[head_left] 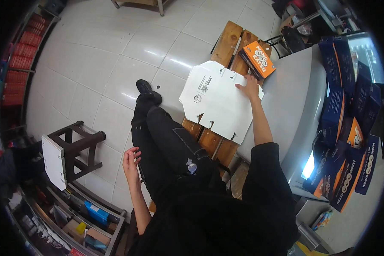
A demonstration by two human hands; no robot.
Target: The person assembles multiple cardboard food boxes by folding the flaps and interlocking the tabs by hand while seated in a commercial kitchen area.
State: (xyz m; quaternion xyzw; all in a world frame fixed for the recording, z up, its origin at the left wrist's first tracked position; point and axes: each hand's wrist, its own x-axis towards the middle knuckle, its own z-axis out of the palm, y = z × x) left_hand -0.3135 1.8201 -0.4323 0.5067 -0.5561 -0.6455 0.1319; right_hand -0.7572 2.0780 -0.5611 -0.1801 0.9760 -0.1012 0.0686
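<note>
Right hand (249,88): fingers flat, pressing the far edge of a flat white carton blank (217,102) lying across the wooden desk (226,42). Left hand (131,160): grip apart, empty, beside the knee. Orange box (257,59) just beyond.

White flat carton (217,100), orange box (257,59) (navy sides)

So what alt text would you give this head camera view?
Seen from above, a seated person's right hand presses on a flat white unfolded cardboard box blank lying on a wooden bench. The left hand hangs empty over the tiled floor.
</note>
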